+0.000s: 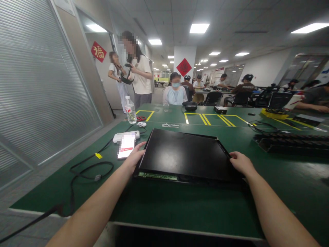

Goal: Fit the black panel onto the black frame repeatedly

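Note:
A flat black display panel (185, 154) in a dark frame lies in front of me, with a strip of green circuit board (157, 176) showing along its near edge. My left hand (136, 156) is closed on the panel's left side, its thumb along the edge. On the opposite side, my right hand (241, 163) grips the right edge with fingers curled under it. The undersides of the panel and some fingertips are hidden. Just left of my left hand lies a lit smartphone (126, 145).
A power strip (120, 136), black cable (89, 163), water bottle (130, 111) and red scissors (141, 118) are on the left of the green table (180, 209). At right lies a long black rack-like part (295, 142). A masked person (175, 94) sits opposite; two people stand at back left.

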A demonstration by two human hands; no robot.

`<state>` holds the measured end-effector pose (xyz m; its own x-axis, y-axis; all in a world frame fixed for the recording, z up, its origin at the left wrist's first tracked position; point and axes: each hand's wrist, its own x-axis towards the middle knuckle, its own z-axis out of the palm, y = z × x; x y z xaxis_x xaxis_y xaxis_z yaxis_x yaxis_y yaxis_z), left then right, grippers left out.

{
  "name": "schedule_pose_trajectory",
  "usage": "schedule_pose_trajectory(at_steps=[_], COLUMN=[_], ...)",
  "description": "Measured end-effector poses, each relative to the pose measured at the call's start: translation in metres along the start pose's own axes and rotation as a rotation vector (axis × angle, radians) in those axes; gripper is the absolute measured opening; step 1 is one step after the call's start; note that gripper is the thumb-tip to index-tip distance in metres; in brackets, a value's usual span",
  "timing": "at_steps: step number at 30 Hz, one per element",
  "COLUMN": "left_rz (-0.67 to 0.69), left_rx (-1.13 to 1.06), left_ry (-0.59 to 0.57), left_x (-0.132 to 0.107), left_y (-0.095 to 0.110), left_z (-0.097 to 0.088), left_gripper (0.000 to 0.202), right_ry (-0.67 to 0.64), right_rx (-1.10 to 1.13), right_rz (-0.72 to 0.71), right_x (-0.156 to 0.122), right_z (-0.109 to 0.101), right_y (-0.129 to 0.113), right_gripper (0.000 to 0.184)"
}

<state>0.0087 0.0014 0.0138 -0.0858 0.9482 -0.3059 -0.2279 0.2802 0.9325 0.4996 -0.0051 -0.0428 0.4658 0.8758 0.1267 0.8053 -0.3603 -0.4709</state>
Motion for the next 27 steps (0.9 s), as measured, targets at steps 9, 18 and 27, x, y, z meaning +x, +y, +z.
schedule_pose_trajectory(at_steps=[9, 18, 27], left_rz=[0.036, 0.086, 0.079], left_rx=[0.015, 0.017, 0.005], left_ry=[-0.039, -0.04, -0.047], left_x=[-0.0034, -0.0082, -0.008], left_y=[0.0, 0.0, 0.0011], left_z=[0.0018, 0.0032, 0.0038], left_gripper=[0.061, 0.058, 0.045], right_ry=[-0.032, -0.013, -0.05], right_rx=[-0.022, -0.018, -0.031], right_rz=[0.013, 0.01, 0.002], right_x=[-0.0004, 0.0031, 0.0024], right_z=[-0.0018, 0.0025, -0.0001], right_y=[-0.0018, 0.0021, 0.0018], right_gripper=[0.034, 0.032, 0.038])
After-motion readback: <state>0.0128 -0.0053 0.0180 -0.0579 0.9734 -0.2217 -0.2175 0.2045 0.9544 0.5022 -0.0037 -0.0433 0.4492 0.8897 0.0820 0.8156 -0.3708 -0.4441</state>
